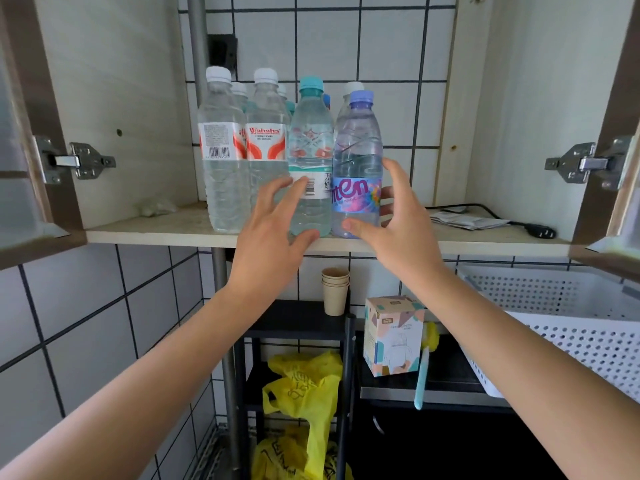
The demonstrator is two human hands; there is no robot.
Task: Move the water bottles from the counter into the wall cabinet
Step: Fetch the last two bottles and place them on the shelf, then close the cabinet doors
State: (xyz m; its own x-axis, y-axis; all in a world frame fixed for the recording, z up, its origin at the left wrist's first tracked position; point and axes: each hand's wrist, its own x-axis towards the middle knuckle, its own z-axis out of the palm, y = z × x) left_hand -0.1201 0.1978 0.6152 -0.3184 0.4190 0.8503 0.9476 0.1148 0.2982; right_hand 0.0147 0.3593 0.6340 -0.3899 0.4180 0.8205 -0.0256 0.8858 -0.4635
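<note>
Reaching up with left hand (273,237) spread wide, fingers across the lower front of the teal-capped bottle (310,150) — nothing gripped. Flanking the purple-capped bottle (356,161) with right hand (398,220) likewise splayed, thumb touching its lower front. Both upright, side by side at the cabinet shelf (156,233) front edge — further back, white-capped bottles (221,140) before the tiled wall (329,39).

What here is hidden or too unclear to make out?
- Head view: back-row bottles, hidden behind the front bottles except their caps.
- Head view: white basket, cut off by the right edge; contents unseen.
- Head view: whether the right hand grips the purple-capped bottle or only touches it.
- Head view: box print, too small.
</note>
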